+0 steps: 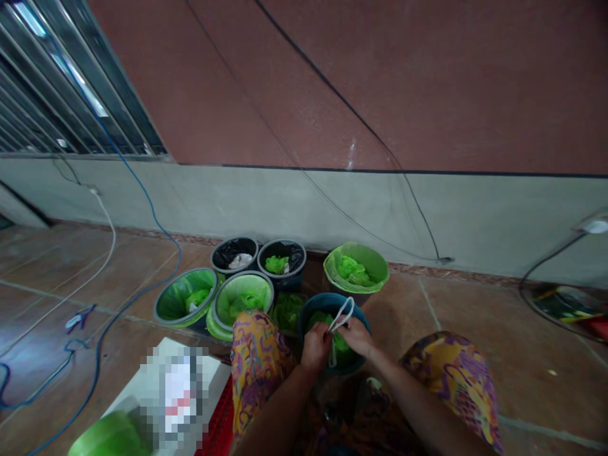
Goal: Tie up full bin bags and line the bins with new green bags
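My left hand (317, 345) and my right hand (357, 334) are close together over a blue bin (311, 304) that stands between my knees. Both sets of fingers are closed on a thin white cord (350, 304), which rises in a loop above them. One end of it hangs down into the bin. Green plastic (342, 348) shows inside, below my hands. What the fingertips pinch, apart from the cord, is too small to make out.
Several lined bins stand around it: a green-lined one (332, 282) by the wall, two black-lined bins (223, 242), and green-lined ones to the left. A blue cable (154, 286) crosses the floor. A white board (166, 348) and a red crate (219, 415) lie at lower left.
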A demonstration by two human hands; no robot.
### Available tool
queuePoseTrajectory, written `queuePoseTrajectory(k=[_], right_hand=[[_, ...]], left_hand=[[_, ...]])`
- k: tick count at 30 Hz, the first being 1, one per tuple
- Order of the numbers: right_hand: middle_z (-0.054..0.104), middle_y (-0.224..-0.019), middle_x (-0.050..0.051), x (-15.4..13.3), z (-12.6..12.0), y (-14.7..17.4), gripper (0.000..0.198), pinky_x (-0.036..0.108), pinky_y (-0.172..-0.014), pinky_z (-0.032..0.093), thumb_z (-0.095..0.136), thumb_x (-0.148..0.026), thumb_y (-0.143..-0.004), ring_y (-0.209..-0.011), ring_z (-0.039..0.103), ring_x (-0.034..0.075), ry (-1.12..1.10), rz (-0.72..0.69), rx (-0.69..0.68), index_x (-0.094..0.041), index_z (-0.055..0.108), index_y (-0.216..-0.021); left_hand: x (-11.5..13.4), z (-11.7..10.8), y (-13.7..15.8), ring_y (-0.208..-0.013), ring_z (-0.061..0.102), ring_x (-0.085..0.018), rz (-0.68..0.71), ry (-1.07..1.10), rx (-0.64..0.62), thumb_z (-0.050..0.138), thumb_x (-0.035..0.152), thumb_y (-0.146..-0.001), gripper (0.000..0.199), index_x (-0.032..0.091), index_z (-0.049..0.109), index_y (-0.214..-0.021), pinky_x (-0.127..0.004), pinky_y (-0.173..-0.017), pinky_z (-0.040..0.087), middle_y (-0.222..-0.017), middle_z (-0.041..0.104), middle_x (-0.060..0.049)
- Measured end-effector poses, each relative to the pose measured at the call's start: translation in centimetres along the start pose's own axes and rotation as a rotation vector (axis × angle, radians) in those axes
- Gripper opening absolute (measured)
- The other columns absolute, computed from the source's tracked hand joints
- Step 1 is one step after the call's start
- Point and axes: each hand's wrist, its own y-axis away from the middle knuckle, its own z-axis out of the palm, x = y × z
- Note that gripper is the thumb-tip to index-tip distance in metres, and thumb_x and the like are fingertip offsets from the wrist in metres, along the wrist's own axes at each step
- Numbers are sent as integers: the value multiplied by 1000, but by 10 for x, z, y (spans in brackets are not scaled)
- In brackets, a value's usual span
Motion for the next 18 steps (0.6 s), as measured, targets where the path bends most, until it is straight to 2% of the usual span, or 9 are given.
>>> queuePoseTrajectory(k=[3, 5, 8, 11, 13, 15, 18], right_hand=[[67, -79, 3, -8, -1, 3, 21, 28, -67, 50, 50, -37, -79, -74, 63, 17, -321, 194, 165, -20, 62, -81], [63, -73, 0, -13, -1, 7, 22, 24, -58, 46, 52, -40, -75, -65, 59, 14, -439, 258, 206, -21, 60, -82], [60, -68, -2, -17, 1, 13, 24, 21, -51, 39, 60, -38, -64, -59, 53, 12, -405, 176, 70, -21, 60, -81], [57, -62, -3, -15, 5, 15, 27, 22, -48, 35, 64, -39, -61, -54, 48, 11, -364, 138, -73, -20, 64, -80], [55, -58, -3, -10, 7, 13, 24, 24, -51, 37, 67, -41, -60, -53, 47, 12, -369, 134, -45, -20, 63, -70], [58, -59, -1, -4, 6, 10, 22, 26, -57, 42, 70, -39, -59, -58, 51, 14, -374, 70, 10, -20, 59, -63], [64, -67, 0, 2, 1, 6, 13, 29, -69, 46, 67, -32, -65, -69, 58, 17, -248, -69, 2, -20, 62, -66]], left_hand=[[2, -1, 0, -76, 54, -13, -30, -12, 0, 56, 11, -82, 12, 16, 60, -72, -23, -73, 39, -75, 56, 0], [2, -2, -1, -75, 54, -13, -42, -6, 2, 57, 10, -81, 13, 16, 59, -70, -23, -72, 39, -74, 55, 1], [2, -2, -1, -77, 55, -13, -42, 20, 16, 55, 11, -83, 13, 16, 61, -73, -23, -72, 40, -76, 57, 0], [0, -2, -1, -78, 57, -13, -37, 37, 14, 54, 10, -83, 13, 16, 62, -75, -23, -73, 40, -78, 58, -1], [-1, -1, 0, -77, 57, -13, -35, 33, 8, 54, 8, -81, 14, 16, 62, -73, -23, -73, 41, -77, 58, -1], [-2, 0, 0, -78, 57, -13, -34, 38, 7, 54, 5, -79, 15, 16, 62, -73, -23, -74, 41, -77, 58, -1], [-3, 0, 0, -79, 58, -13, -37, 55, 9, 53, 4, -78, 16, 16, 63, -74, -24, -76, 42, -79, 60, -1]])
